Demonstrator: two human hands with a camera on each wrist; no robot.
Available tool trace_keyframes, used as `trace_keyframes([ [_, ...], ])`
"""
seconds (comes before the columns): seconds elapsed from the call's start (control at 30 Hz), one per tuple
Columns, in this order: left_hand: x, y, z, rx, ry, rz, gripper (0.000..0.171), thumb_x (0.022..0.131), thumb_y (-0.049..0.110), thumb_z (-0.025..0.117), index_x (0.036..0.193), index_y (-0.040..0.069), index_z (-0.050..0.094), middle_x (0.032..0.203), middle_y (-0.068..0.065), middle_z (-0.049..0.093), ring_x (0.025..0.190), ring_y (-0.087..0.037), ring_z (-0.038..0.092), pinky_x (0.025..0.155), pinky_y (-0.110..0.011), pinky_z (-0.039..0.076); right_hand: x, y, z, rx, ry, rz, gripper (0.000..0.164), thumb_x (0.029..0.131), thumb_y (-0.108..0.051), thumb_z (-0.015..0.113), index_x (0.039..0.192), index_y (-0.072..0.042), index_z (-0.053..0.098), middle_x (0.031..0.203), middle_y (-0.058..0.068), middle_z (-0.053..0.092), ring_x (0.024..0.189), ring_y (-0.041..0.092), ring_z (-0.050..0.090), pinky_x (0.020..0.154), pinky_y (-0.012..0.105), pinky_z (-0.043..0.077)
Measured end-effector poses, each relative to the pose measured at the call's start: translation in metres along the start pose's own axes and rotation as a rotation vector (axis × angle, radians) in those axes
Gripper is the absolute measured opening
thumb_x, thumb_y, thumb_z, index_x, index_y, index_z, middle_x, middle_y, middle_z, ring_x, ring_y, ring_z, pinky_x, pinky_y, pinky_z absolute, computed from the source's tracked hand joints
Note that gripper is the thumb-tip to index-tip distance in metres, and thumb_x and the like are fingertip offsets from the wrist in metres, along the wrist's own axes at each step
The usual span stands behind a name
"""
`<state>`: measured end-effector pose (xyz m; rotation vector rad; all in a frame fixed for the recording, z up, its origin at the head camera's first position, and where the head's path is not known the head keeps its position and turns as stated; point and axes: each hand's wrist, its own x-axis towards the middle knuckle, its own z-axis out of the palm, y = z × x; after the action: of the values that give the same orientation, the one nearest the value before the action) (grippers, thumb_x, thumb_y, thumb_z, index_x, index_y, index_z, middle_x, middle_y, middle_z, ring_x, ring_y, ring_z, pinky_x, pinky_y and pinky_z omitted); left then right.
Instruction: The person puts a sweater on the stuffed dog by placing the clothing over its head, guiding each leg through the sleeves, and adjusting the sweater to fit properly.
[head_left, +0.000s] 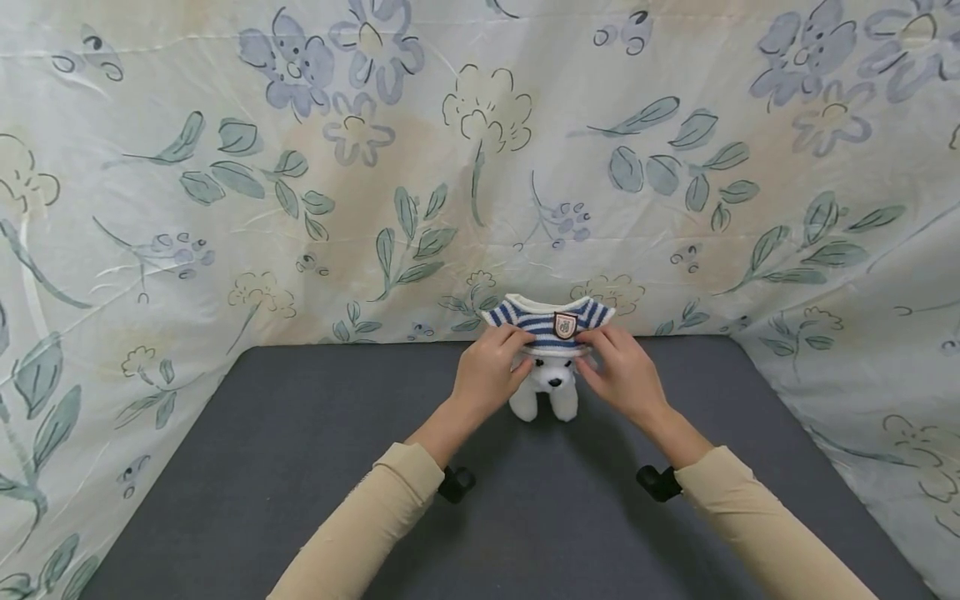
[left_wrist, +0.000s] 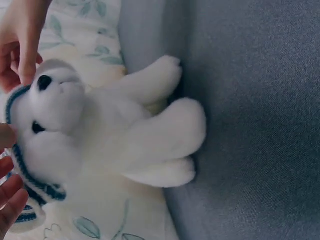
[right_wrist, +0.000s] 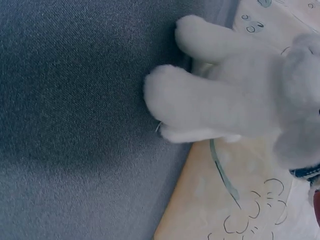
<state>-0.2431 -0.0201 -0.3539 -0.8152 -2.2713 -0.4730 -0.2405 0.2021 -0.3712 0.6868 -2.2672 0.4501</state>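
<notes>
A white plush dog stands on its legs near the back of the grey table, facing me. A small blue-and-white striped sweater with a badge sits over the top of its head, its hem just above the eyes. My left hand pinches the hem on one side, and my right hand pinches it on the other. In the left wrist view the hem circles the dog's head, with fingers at both sides. The right wrist view mostly shows the dog's legs; only a fingertip appears at the edge.
The dark grey tabletop extends in front of the dog and to both sides. Behind it hangs a flower-printed cloth, close to the dog's back. A black wrist strap device shows at the left cuff and a similar device at the right.
</notes>
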Motion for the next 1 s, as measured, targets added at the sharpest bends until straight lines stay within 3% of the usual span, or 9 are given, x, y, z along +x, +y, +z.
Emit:
trace_keyframes([
  [0.2,-0.002,0.000,0.014,0.046,0.042,-0.029,0.025,0.078,0.022,0.074,0.101,0.017,0.068,0.095,0.002,0.062,0.083,-0.014,0.060,0.060,-0.025,0.049,0.001,-0.002,0.004,-0.013,0.006,0.009,0.031,0.073,-0.008,0.076,0.100,-0.006,0.061,0.096,0.009,0.058,0.087,0.026,0.056,0.072,0.039,0.046],
  [0.4,0.000,0.000,0.022,0.069,0.114,-0.030,0.010,0.081,0.017,0.069,0.091,0.018,0.069,0.086,0.004,0.062,0.074,-0.011,0.059,0.052,-0.023,0.045,0.004,-0.004,0.005,-0.029,0.030,0.041,0.018,0.077,-0.003,0.070,0.092,-0.009,0.063,0.090,0.007,0.060,0.082,0.024,0.056,0.069,0.038,0.046],
  [0.57,-0.002,0.000,0.018,0.071,0.099,-0.011,0.005,0.084,0.017,0.066,0.086,0.018,0.071,0.079,0.006,0.062,0.067,-0.008,0.058,0.051,-0.021,0.044,0.001,-0.004,0.001,-0.025,0.036,0.043,0.014,0.076,-0.002,0.070,0.087,-0.010,0.066,0.085,0.004,0.062,0.077,0.023,0.057,0.064,0.036,0.046],
  [1.0,-0.022,0.003,0.015,0.054,0.080,0.105,0.007,0.082,0.013,0.068,0.085,0.017,0.071,0.082,0.006,0.067,0.071,-0.008,0.061,0.062,-0.021,0.049,-0.026,-0.002,0.002,0.005,0.025,-0.013,0.017,0.074,-0.002,0.072,0.087,-0.010,0.066,0.083,0.002,0.061,0.069,0.018,0.052,0.058,0.032,0.042],
])
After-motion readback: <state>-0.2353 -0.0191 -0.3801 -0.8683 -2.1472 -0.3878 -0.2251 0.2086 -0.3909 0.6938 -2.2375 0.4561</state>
